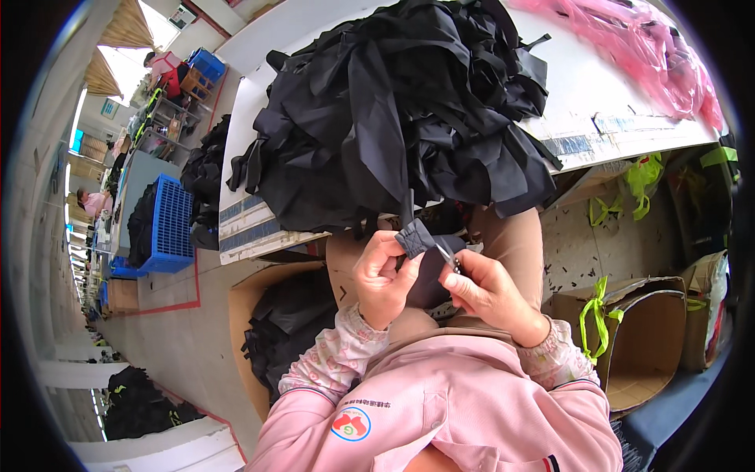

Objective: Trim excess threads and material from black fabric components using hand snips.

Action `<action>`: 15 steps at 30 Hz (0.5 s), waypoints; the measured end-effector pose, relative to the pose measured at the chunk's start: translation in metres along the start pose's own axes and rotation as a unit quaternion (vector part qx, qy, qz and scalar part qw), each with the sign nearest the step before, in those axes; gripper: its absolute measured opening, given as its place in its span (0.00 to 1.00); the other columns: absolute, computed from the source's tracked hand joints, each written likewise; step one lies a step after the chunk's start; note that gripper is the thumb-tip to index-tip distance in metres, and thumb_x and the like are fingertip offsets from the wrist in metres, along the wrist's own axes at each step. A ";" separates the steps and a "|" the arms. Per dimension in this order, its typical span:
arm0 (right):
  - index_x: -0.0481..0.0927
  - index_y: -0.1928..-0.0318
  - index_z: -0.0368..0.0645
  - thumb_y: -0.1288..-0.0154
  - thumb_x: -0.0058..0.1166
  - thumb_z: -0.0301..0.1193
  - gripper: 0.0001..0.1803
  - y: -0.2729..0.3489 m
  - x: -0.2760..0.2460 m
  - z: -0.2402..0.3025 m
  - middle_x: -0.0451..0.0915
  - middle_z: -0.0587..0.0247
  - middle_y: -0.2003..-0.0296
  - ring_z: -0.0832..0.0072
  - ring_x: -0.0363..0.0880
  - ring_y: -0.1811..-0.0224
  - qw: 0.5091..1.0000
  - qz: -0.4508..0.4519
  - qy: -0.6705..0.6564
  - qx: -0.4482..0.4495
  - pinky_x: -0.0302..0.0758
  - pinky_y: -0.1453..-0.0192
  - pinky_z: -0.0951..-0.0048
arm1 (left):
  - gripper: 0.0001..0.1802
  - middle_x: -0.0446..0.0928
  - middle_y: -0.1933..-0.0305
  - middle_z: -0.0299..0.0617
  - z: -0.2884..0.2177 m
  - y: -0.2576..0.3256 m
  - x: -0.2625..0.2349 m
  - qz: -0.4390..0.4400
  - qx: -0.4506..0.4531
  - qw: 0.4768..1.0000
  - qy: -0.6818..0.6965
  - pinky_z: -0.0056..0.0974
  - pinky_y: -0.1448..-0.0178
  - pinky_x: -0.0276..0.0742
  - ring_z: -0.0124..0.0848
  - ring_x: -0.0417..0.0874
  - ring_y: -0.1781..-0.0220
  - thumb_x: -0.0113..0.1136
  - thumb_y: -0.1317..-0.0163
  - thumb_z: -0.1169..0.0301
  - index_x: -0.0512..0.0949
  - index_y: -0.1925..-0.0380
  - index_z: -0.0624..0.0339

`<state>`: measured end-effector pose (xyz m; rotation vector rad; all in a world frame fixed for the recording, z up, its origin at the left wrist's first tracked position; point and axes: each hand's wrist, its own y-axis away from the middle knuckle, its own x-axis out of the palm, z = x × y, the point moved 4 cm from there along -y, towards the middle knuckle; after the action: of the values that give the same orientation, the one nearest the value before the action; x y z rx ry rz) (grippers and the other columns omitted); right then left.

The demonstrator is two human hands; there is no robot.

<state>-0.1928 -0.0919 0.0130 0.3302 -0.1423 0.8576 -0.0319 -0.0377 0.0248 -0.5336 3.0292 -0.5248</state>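
My left hand (382, 275) is closed on a black fabric strip (414, 238), its fingers pinching the wide, seamed end. A dark length of cloth hangs below that end, over my lap. In my right hand (494, 297) is a small pair of metal thread snips (448, 255), mostly covered by the fingers. The blades point up and left, close beside the strip's edge; whether they touch it I cannot tell. Just beyond both hands, a large heap of black fabric pieces (377, 118) covers the table's front edge.
The white table (578, 102) has a worn front edge. Pink plastic sheeting (629, 39) lies far right. Below stand a cardboard box (245, 315) of black cloth at left and an open cardboard box (641, 354) at right. A blue crate (171, 224) and other people are farther left.
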 end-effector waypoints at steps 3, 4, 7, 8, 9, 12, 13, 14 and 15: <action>0.73 0.65 0.40 0.31 0.57 0.40 0.15 -0.001 0.006 0.000 0.70 0.76 0.82 0.90 0.62 0.83 0.999 0.025 -0.037 0.010 0.61 0.80 0.84 | 0.09 0.72 0.55 0.39 0.001 -0.001 -0.001 -0.010 0.011 1.000 -0.010 0.27 0.51 0.72 0.23 0.76 0.56 0.58 0.40 0.87 0.76 0.60 0.72; 0.73 0.66 0.41 0.32 0.58 0.40 0.15 -0.002 0.007 0.000 0.70 0.76 0.82 0.90 0.62 0.84 0.999 0.024 -0.042 0.008 0.61 0.81 0.83 | 0.09 0.72 0.55 0.39 0.000 0.000 -0.001 -0.009 0.011 1.000 -0.018 0.27 0.51 0.73 0.23 0.76 0.56 0.58 0.40 0.87 0.76 0.60 0.72; 0.73 0.68 0.40 0.33 0.60 0.39 0.16 -0.005 0.011 0.005 0.69 0.75 0.83 0.89 0.62 0.83 1.000 0.000 -0.012 -0.017 0.61 0.81 0.81 | 0.08 0.72 0.55 0.39 0.000 0.002 0.001 -0.006 0.008 1.000 -0.017 0.26 0.52 0.73 0.23 0.76 0.56 0.59 0.40 0.87 0.76 0.60 0.72; 0.72 0.70 0.40 0.34 0.61 0.39 0.17 -0.005 0.011 0.008 0.69 0.74 0.83 0.89 0.62 0.82 0.999 -0.022 0.024 -0.038 0.60 0.81 0.79 | 0.08 0.72 0.55 0.39 0.000 0.003 0.002 -0.005 0.006 1.000 -0.008 0.26 0.52 0.73 0.23 0.76 0.56 0.58 0.40 0.87 0.76 0.60 0.72; 0.72 0.70 0.40 0.34 0.61 0.39 0.17 -0.006 0.012 0.006 0.69 0.74 0.83 0.89 0.62 0.82 0.999 -0.022 0.024 -0.038 0.60 0.81 0.79 | 0.08 0.72 0.55 0.39 0.000 0.003 0.002 -0.005 0.006 1.000 -0.008 0.26 0.52 0.73 0.23 0.76 0.56 0.58 0.40 0.87 0.76 0.60 0.72; 0.70 0.72 0.38 0.36 0.63 0.39 0.20 -0.006 0.009 0.007 0.66 0.71 0.84 0.86 0.59 0.80 0.989 -0.058 0.089 -0.103 0.60 0.80 0.75 | 0.08 0.73 0.55 0.39 0.001 0.003 0.003 -0.009 0.010 1.000 -0.008 0.26 0.52 0.73 0.23 0.76 0.56 0.58 0.40 0.87 0.77 0.61 0.71; 0.70 0.72 0.37 0.36 0.63 0.38 0.20 -0.006 0.009 0.008 0.65 0.70 0.84 0.85 0.58 0.80 0.987 -0.065 0.107 -0.104 0.60 0.80 0.75 | 0.08 0.73 0.55 0.38 0.002 0.003 0.002 -0.020 0.008 1.000 -0.018 0.26 0.52 0.73 0.23 0.76 0.56 0.58 0.40 0.87 0.77 0.61 0.71; 0.69 0.72 0.36 0.37 0.64 0.38 0.21 -0.006 0.009 0.008 0.64 0.69 0.84 0.84 0.56 0.79 0.984 -0.071 0.125 -0.105 0.60 0.79 0.74 | 0.08 0.73 0.55 0.38 0.003 0.002 0.000 -0.032 0.006 0.999 -0.028 0.26 0.52 0.73 0.23 0.76 0.56 0.58 0.40 0.87 0.77 0.61 0.71; 0.69 0.72 0.36 0.37 0.64 0.38 0.21 -0.006 0.009 0.007 0.64 0.69 0.84 0.84 0.56 0.79 0.984 -0.071 0.126 -0.105 0.60 0.79 0.74 | 0.08 0.73 0.55 0.38 0.002 0.002 -0.001 -0.032 0.006 0.999 -0.028 0.26 0.52 0.73 0.23 0.76 0.56 0.58 0.40 0.87 0.77 0.61 0.71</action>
<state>-0.1826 -0.0911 0.0202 0.0327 0.0260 0.7281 -0.0316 -0.0368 0.0224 -0.6355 2.9620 -0.5202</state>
